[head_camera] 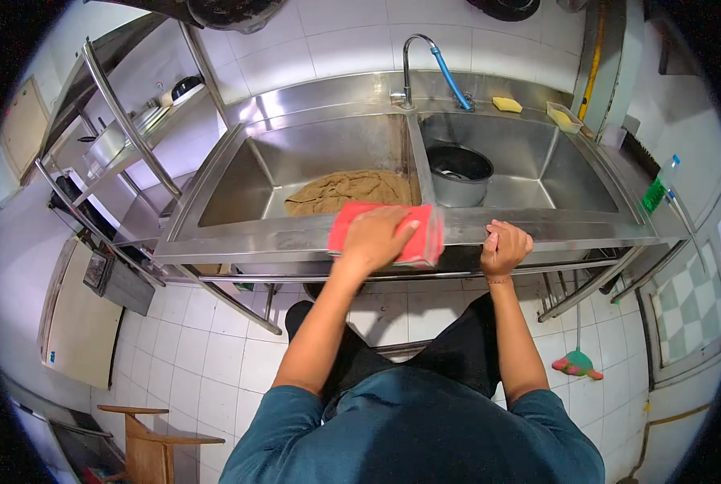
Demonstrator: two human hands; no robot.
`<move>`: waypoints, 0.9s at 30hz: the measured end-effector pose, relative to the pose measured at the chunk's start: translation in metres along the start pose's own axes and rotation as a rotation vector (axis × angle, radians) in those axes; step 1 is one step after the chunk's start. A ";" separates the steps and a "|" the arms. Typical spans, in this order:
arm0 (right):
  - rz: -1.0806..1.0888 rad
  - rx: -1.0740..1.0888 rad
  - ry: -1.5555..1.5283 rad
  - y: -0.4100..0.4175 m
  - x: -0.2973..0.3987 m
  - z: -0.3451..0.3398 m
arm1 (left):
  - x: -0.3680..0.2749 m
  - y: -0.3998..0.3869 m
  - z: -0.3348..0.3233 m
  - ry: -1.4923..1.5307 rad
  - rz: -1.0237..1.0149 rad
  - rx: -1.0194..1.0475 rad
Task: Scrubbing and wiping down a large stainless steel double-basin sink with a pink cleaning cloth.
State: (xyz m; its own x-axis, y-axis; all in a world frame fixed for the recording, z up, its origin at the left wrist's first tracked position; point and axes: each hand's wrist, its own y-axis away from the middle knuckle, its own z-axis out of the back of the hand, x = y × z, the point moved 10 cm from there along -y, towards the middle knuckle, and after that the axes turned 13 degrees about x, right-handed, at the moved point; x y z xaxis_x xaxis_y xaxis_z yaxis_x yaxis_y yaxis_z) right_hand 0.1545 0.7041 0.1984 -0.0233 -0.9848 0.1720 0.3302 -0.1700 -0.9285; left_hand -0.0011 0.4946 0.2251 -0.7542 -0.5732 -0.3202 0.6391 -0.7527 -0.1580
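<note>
My left hand presses a folded red cloth flat on the front rim of a stainless steel double sink. The cloth looks blurred at its right edge. My right hand is curled at the rim's front edge, right of the cloth; whether it grips the edge cannot be told. A crumpled brown cloth lies in the left basin, just behind the red one. In the right basin a dark-rimmed metal pot stands near the divider, with something partly visible inside.
Behind the basins rises a faucet with a blue hose. A yellow sponge and a plastic container sit on the back ledge. A bottle with green liquid stands at right, a metal rack at left, a wooden stool lower left.
</note>
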 end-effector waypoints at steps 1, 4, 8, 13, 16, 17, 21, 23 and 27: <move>-0.001 0.000 0.000 0.001 0.000 0.000 | 0.019 0.007 0.006 -0.014 0.081 0.027; -0.003 0.003 -0.001 0.001 -0.001 0.000 | 0.090 0.034 0.026 0.009 0.288 0.086; -0.008 0.002 0.005 0.001 -0.002 0.001 | 0.158 0.083 0.073 0.009 0.582 0.120; -0.017 -0.008 0.017 -0.001 0.001 -0.001 | 0.212 0.087 0.074 -0.036 0.643 0.165; -0.025 -0.016 0.031 0.001 0.002 -0.002 | 0.222 0.067 0.065 -0.112 0.645 0.242; -0.028 -0.016 0.027 0.001 0.004 -0.003 | 0.220 0.056 0.058 -0.150 0.623 0.266; -0.037 -0.024 0.040 0.000 0.000 -0.002 | 0.165 -0.001 0.014 -0.142 0.491 0.389; -0.028 -0.028 0.036 0.000 0.002 -0.003 | 0.126 -0.025 -0.005 -0.087 0.369 0.382; -0.026 -0.025 0.046 0.005 -0.001 -0.001 | 0.034 -0.055 -0.027 -0.081 0.223 0.425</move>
State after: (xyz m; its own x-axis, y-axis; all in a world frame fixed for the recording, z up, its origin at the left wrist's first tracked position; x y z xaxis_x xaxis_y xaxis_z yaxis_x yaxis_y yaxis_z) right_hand 0.1551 0.7038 0.1935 -0.0748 -0.9805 0.1817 0.3052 -0.1960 -0.9319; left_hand -0.0580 0.5256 0.1973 -0.6263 -0.7460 -0.2262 0.6811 -0.6648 0.3069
